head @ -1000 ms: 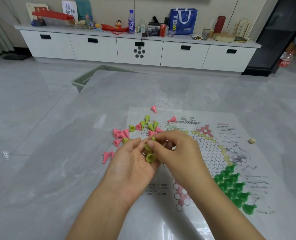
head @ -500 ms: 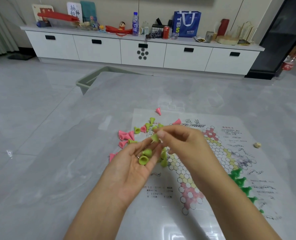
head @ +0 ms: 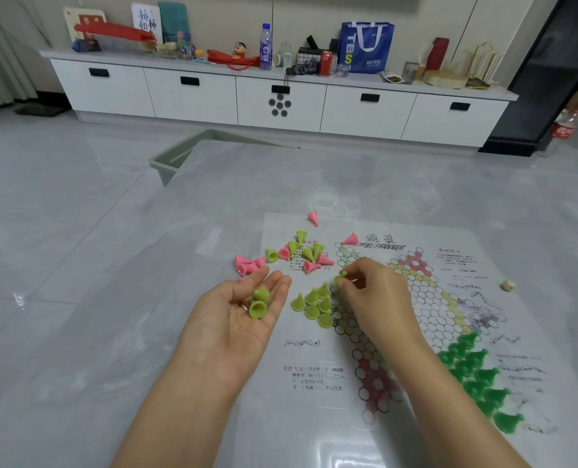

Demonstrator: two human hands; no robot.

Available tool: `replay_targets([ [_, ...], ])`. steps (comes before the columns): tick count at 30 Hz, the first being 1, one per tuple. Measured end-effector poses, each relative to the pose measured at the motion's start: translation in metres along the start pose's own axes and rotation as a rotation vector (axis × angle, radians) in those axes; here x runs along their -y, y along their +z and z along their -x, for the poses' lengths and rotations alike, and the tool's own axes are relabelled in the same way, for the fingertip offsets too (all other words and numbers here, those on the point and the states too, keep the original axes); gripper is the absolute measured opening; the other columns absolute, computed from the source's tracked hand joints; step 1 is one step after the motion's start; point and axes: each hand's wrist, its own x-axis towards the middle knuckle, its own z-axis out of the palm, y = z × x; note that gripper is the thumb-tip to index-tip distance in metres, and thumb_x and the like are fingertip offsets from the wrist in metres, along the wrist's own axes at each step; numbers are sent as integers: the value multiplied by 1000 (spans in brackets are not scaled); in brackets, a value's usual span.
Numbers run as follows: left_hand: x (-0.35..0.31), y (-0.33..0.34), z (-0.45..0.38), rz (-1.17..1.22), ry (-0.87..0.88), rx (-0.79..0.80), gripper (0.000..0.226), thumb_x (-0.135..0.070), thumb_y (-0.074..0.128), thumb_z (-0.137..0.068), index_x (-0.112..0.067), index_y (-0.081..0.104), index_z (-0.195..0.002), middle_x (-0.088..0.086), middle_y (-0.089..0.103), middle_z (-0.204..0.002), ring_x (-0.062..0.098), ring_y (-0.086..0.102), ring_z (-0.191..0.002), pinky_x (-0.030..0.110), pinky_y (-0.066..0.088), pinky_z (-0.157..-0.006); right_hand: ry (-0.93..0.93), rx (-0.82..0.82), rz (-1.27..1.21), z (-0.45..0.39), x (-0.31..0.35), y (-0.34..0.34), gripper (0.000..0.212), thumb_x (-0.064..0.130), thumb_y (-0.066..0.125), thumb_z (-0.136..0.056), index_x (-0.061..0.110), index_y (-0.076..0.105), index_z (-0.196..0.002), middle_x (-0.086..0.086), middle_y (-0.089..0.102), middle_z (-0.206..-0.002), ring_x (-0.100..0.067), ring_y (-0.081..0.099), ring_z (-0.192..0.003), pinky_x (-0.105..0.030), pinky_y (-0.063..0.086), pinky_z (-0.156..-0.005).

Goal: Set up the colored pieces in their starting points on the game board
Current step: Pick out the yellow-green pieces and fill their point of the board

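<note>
Right hand (head: 372, 292): my fingertips pinch one lime piece (head: 340, 278) just above the board's left point, beside the lime cluster (head: 314, 307) already standing there.

Left hand (head: 243, 315): palm up, fingers relaxed and apart, cradling what look like two spare lime pieces (head: 258, 303), though they overlap and the count is uncertain.

Game board (head: 426, 298): a thin printed sheet flat on the worktop (head: 78, 332). Dark green pieces (head: 476, 373) fill the near right point. The unsorted heap (head: 297, 255) of pink and lime pieces lies at the sheet's far left corner, partly off it. A small die (head: 508, 285) sits by the right edge.

Risks, as I judge them:
- The standing lime cones are packed tight; my lowering fingers could clip a neighbour and topple several.
- The pieces are light with narrow tips, so a tilted release may leave one lying on its side or across two cells.
- My open palm is unguarded; a slight tilt would roll the spares onto the glossy worktop.
- The sheet may slide under a push, shifting both set groups.

Change from half a second ago: my right hand has moved away from my left palm, where it was picking, and come down over the board with its piece. My left hand has drifted slightly left, remaining open.
</note>
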Motion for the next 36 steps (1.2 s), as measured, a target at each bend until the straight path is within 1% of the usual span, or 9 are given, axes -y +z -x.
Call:
replay_targets([
  [3, -1, 0, 0, 2, 7, 0, 27, 5, 34, -87, 12, 56, -101, 25, 61, -100, 33, 62, -93, 43, 50, -73, -12, -6, 42, 1, -1, 4, 7, 13, 59, -85, 9, 65, -85, -2, 61, -82, -19, 57, -79, -29, 44, -70],
  [12, -3, -1, 2, 6, 5, -2, 23, 0, 37, -88, 9, 58, -95, 24, 62, -96, 33, 62, -94, 42, 50, -72, -66, 22, 133, -2, -4, 9, 9, 15, 59, -86, 9, 65, -89, 4, 50, -87, -11, 46, -79, -20, 30, -67],
  [17, -3, 0, 2, -5, 1, 8, 24, 1, 37, -88, 9, 57, -97, 24, 62, -99, 34, 62, -94, 43, 50, -73, -85, 23, 131, -2, -7, 10, 13, 15, 58, -86, 8, 65, -95, 2, 52, -89, -12, 47, -82, -19, 31, -70],
  [20, -2, 1, 4, -8, -14, 34, 28, 5, 33, -86, 12, 56, -101, 28, 60, -105, 36, 61, -98, 45, 49, -77, -71, 13, 80, -1, -9, 6, 22, 13, 56, -87, 9, 63, -108, -4, 61, -103, -15, 54, -89, -21, 40, -78],
  [24, 5, 4, 4, -55, -55, 87, 35, 11, 26, -84, 11, 54, -104, 29, 58, -108, 37, 57, -104, 46, 47, -80, -159, -95, -104, 7, 9, -12, 17, 11, 55, -87, 16, 67, -98, 5, 65, -95, -1, 57, -77, -5, 40, -68],
  [27, 11, 5, 2, -71, -80, 149, 35, 10, 30, -87, 10, 54, -111, 30, 61, -110, 34, 61, -102, 42, 51, -80, -312, 56, -226, 16, 30, -25, 15, 14, 61, -84, 19, 70, -94, 9, 63, -85, -2, 56, -83, -7, 43, -69],
  [30, 19, 5, 0, -68, -86, 235, 36, 10, 31, -87, 12, 54, -115, 29, 65, -108, 30, 69, -90, 33, 58, -73, -356, 188, -214, 21, 36, -23, 16, 14, 67, -79, 20, 72, -93, 11, 55, -78, -6, 53, -74, -14, 45, -68],
  [34, 25, 6, -2, -78, -71, 205, 37, 11, 30, -89, 11, 52, -120, 25, 64, -111, 22, 71, -83, 28, 53, -82, -383, 200, -182, 22, 32, -18, 15, 13, 69, -78, 16, 72, -92, 7, 52, -82, 3, 49, -72, -10, 40, -70],
  [36, 26, 8, -2, -58, -92, 202, 39, 11, 29, -90, 10, 51, -122, 24, 64, -114, 22, 71, -86, 25, 52, -81, -422, 213, -156, 23, 30, -19, 16, 13, 69, -78, 14, 71, -93, 2, 55, -84, 3, 47, -72, -9, 38, -71],
])
